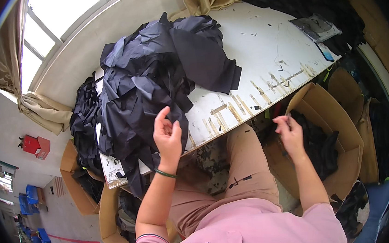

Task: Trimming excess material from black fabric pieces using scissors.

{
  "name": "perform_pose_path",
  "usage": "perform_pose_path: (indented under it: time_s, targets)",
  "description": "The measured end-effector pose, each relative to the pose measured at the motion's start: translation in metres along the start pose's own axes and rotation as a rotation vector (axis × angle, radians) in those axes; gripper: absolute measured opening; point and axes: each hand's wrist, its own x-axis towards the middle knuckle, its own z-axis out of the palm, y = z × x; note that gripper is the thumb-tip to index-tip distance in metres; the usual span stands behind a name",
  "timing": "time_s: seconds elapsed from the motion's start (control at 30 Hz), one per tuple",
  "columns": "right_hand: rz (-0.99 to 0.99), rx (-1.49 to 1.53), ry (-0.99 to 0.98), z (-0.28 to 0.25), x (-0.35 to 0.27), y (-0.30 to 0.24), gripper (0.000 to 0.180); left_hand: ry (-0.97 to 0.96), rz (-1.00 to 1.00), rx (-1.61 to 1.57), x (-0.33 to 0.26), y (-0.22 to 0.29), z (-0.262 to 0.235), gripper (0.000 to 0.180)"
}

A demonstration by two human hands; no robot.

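Black cloth (pixel 140 82) is lying at eleven o'clock on the bench (pixel 261 37). The left hand (pixel 167 137) is showing a spread grip near it. At three o'clock, the right hand (pixel 291 134) is curling; I can't tell its grip.

Fabric pile (pixel 143 86) on left of table (pixel 261 37)
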Motion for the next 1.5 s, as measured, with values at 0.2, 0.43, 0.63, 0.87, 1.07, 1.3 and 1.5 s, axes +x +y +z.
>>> perform_pose_path:
  time_s: [0.2, 0.43, 0.63, 0.87, 1.07, 1.3, 1.5]
  targets:
    - [-0.314, -0.024, -0.404, 0.152, 0.001, -0.069, 0.035, -0.133, 0.119, 0.248, -0.089, -0.009, 0.022, 0.033]
    - [-0.406, -0.424, -0.711, 0.178, -0.005, -0.046, 0.040, -0.310, 0.335, 0.413, -0.120, -0.014, 0.024, 0.023]
    - [-0.297, -0.621, -0.856, 0.161, -0.011, -0.011, 0.024, -0.435, 0.352, 0.362, -0.139, -0.021, 0.030, 0.023]
    - [0.146, 0.357, -0.752, 0.113, -0.027, -0.042, 0.019, -0.240, -0.042, -0.041, -0.150, -0.012, 0.001, 0.040]
    - [-0.095, 0.433, -0.885, 0.092, -0.043, -0.101, 0.025, -0.265, -0.199, -0.419, -0.099, 0.035, -0.032, 0.093]
    - [-0.436, 0.430, -0.779, 0.105, -0.044, -0.123, 0.029, -0.425, -0.151, -0.645, -0.097, 0.068, -0.053, 0.041]
    - [0.060, 0.488, -0.613, 0.114, -0.048, -0.102, 0.033, -0.284, -0.438, -0.861, -0.106, 0.050, -0.085, 0.058]
